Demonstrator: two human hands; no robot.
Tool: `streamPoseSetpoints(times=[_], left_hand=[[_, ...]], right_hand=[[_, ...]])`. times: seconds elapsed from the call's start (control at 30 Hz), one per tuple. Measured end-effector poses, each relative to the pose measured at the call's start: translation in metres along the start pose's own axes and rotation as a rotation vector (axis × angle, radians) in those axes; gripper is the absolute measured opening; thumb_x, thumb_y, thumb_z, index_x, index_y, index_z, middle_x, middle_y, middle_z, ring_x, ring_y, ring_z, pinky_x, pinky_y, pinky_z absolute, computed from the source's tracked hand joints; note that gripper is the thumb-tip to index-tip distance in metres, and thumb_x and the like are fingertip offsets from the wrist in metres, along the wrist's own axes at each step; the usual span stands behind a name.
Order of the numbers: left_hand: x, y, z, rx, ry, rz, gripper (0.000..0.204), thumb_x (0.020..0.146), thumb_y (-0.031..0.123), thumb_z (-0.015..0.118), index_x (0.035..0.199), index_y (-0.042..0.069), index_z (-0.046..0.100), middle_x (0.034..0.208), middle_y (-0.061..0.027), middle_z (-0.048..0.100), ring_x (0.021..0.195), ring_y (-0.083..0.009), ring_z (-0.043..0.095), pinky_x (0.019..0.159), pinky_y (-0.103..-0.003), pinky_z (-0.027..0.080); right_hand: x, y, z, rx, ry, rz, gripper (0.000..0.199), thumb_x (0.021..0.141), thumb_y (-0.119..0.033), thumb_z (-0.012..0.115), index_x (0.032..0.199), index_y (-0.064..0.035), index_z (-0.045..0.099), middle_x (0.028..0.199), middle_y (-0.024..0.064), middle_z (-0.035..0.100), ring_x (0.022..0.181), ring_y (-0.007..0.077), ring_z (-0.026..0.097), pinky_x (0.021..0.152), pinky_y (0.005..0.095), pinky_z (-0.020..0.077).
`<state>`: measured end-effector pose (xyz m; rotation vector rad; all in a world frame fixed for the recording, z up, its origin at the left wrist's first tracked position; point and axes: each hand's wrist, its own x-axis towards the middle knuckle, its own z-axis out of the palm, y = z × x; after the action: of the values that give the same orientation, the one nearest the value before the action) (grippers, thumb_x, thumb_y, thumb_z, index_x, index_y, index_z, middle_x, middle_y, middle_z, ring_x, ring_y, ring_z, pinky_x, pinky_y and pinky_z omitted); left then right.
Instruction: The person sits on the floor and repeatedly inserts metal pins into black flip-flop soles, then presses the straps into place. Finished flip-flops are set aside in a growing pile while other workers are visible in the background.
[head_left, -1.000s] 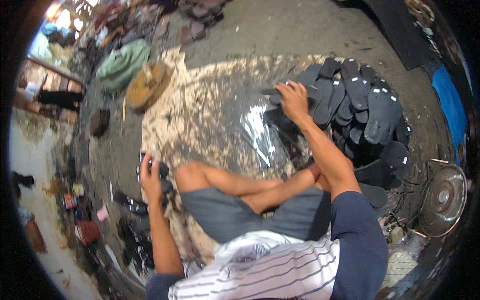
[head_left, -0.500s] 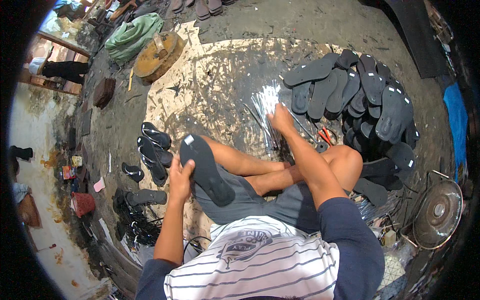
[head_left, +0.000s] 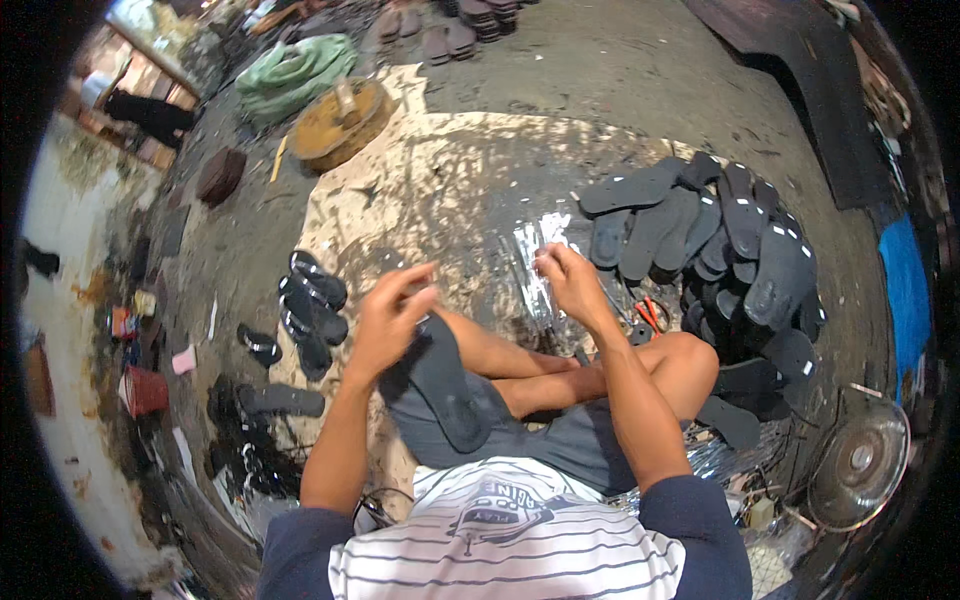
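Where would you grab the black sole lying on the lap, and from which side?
Grip the sole at its upper end, near the left hand, coming from the person's left. It lies flat and slanted across the left thigh, long and thin, so pinch its side edges across the width. The lower, wider end rests on the shorts; the crossed legs and the right forearm crowd the right side.

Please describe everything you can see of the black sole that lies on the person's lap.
The black sole is flat, long and rounded at both ends, and it looks like rubber or foam. No strap is visible on it. It lies slanted across the grey shorts on the left thigh. Its upper end sits under the left hand, whose fingers touch it there. The right hand is apart from it.
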<state>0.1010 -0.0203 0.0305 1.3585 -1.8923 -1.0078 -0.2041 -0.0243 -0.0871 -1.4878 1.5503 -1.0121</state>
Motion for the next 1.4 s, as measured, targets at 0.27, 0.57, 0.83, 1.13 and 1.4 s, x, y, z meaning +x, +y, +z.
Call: streamPoseSetpoints(times=[0.27,0.57,0.83,1.13,1.4], left_hand=[[0.019,0.061,0.063,-0.710,-0.102,-0.054,0.032,0.100,0.015,0.069,0.128,0.000,0.066,0.111,-0.0054,0.070,0.093,-0.0093,0.064,0.083,-0.026,0.054],[0.007,0.076,0.053,-0.876,-0.050,-0.103,0.036,0.100,0.015,0.069,0.133,0.000,0.065,0.105,-0.0045,0.071,0.092,-0.0108,0.066,0.081,-0.025,0.053],[0.006,0.069,0.063,-0.849,0.074,-0.002,0.043,0.098,0.007,0.069,0.140,-0.001,0.059,0.123,-0.0095,0.069,0.103,-0.0126,0.065,0.093,-0.026,0.052],[0.004,0.076,0.066,-1.019,0.015,-0.082,0.042,0.096,0.003,0.070,0.137,-0.001,0.060,0.118,-0.0130,0.072,0.105,-0.0143,0.068,0.094,-0.028,0.054],[0.008,0.065,0.067,-1.054,0.021,-0.035,0.024,0.093,0.004,0.074,0.116,0.001,0.066,0.106,-0.0076,0.072,0.096,-0.0132,0.069,0.085,-0.027,0.057]], right_hand=[[-0.074,-0.129,-0.003,0.343,0.047,-0.046,0.028,0.100,-0.013,0.066,0.126,-0.0009,0.065,0.103,0.0113,0.075,0.096,0.0170,0.071,0.088,0.0322,0.0548],[-0.081,-0.125,-0.004,0.734,0.265,0.007,0.028,0.103,-0.005,0.060,0.130,0.0027,0.062,0.119,0.0099,0.070,0.107,0.0143,0.067,0.091,0.0280,0.0537],[-0.080,-0.140,-0.021,0.224,0.285,-0.213,0.030,0.095,0.001,0.066,0.124,-0.0065,0.072,0.109,0.0111,0.069,0.099,0.0194,0.067,0.088,0.0321,0.0532],[-0.079,-0.148,-0.006,0.328,0.281,-0.269,0.030,0.092,0.005,0.065,0.119,-0.0052,0.072,0.112,0.0118,0.070,0.100,0.0207,0.068,0.085,0.0327,0.0548],[-0.081,-0.151,-0.009,0.327,0.296,-0.246,0.027,0.092,0.004,0.066,0.117,-0.0039,0.072,0.109,0.0124,0.069,0.099,0.0222,0.068,0.085,0.0331,0.0550]])
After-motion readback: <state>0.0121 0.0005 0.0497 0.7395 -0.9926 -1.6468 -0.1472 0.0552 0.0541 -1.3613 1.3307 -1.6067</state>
